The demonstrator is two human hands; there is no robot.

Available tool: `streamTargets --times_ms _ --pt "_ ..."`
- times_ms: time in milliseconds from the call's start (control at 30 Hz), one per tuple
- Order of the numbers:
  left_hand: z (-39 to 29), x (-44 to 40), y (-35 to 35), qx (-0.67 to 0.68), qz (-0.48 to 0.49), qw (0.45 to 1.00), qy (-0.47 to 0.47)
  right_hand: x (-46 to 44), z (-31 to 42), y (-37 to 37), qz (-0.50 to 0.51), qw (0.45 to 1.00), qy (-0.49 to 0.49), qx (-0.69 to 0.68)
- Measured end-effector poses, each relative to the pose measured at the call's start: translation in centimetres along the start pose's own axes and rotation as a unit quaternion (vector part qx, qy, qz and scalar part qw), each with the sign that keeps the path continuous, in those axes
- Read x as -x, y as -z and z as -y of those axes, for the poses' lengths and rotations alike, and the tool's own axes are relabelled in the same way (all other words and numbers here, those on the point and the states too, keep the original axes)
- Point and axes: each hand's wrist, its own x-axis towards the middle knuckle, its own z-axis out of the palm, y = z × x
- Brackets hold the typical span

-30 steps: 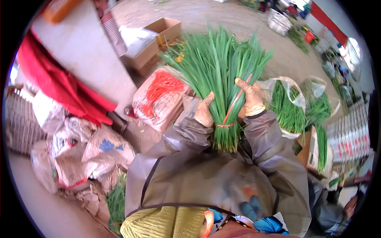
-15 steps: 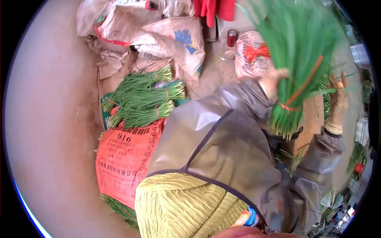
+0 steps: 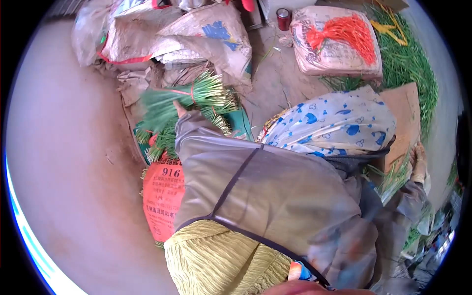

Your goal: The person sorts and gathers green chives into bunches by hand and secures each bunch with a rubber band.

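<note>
A bundle of long green stalks (image 3: 204, 90), tied with a red band, lies on top of other tied bundles at the left, its leaves blurred. My left hand (image 3: 181, 109) is against the underside of this bundle; most of its fingers are hidden by the leaves. Below the pile is a red printed sack (image 3: 164, 196). On the right, my right hand (image 3: 419, 162) is beside a cardboard box (image 3: 404, 115) and some loose green stalks (image 3: 393, 181). Its fingers point upward, and their grip is too small to make out.
A pale sack (image 3: 337, 69) bears red strings (image 3: 344, 34), with a dark red can (image 3: 283, 19) next to it. Loose greens (image 3: 410, 64) lie at the upper right. Crumpled sacks (image 3: 196, 34) fill the upper left. Patterned blue-and-white cloth (image 3: 334, 123) covers my knee.
The banded bundle has moved from in front of me to the pile at the left, with my left hand. My right hand has dropped beside the box. The view has turned left and down.
</note>
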Motion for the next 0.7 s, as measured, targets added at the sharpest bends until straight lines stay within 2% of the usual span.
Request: streamTargets --times_ms 67,100,167,200,267,300,333,367,400,433,467,500,533,567,600,667,700 --pt "1.6 -2.4 3.0 -0.083 -0.042 0.996 0.009 0.8 -2.9 -0.5 -0.029 0.999 0.006 0.034" --pt "2.3 -3.3 4.5 -0.126 -0.059 0.99 0.017 1.4 -4.2 -0.9 -0.007 0.999 -0.002 0.046" --pt "5.1 -4.4 4.9 -0.22 -0.03 0.975 0.027 1.4 -7.6 -1.0 -0.006 0.995 -0.011 0.1" --pt "7.1 -5.1 4.1 -0.257 0.03 0.966 0.027 0.8 -10.4 -0.8 -0.03 0.989 -0.017 0.142" --pt "12.3 -6.3 0.1 -0.289 0.215 0.933 0.018 -1.8 -16.9 0.0 -0.083 0.977 0.031 0.192" --pt "14.2 1.1 -5.9 -0.31 0.256 0.916 0.016 -1.7 -16.3 -0.3 -0.077 0.984 -0.043 0.155" --pt "17.0 3.9 -9.6 -0.343 0.35 0.872 0.012 -0.1 -15.1 -2.3 -0.063 0.984 -0.121 0.115" --pt "18.7 10.1 -13.9 -0.404 0.413 0.815 -0.045 0.5 -15.1 -3.7 -0.031 0.979 -0.075 0.187" --pt "21.7 11.8 -16.5 -0.402 0.488 0.775 -0.022 1.1 -15.9 -5.3 0.004 0.966 -0.031 0.258" --pt "24.3 14.6 -19.1 -0.402 0.546 0.735 -0.011 1.7 -17.4 -6.8 0.015 0.978 0.033 0.206" --pt "26.7 17.4 -21.7 -0.441 0.592 0.674 -0.037 2.1 -18.4 -8.0 0.024 0.983 0.1 0.155" --pt "29.7 18.9 -24.0 -0.465 0.635 0.614 -0.053 3.6 -17.4 -9.3 0.001 0.98 0.107 0.166" --pt "32.6 20.3 -25.8 -0.493 0.656 0.565 -0.087 5.3 -15.6 -10.5 -0.022 0.977 0.114 0.179" --pt "35.3 21.9 -27.5 -0.554 0.64 0.502 -0.173 6.6 -14.0 -11.1 0.001 0.98 0.087 0.178" --pt "36.4 24.4 -29.7 -0.574 0.668 0.446 -0.159 7.9 -12.6 -11.2 0.026 0.982 0.059 0.176" --pt "40.1 27.1 -32.1 -0.635 0.647 0.345 -0.244 8.9 -12.6 -10.6 0.037 0.98 0.061 0.185" --pt "41.5 28.0 -32.6 -0.636 0.651 0.339 -0.24 9.0 -13.3 -10.1 0.039 0.988 0.049 0.144"
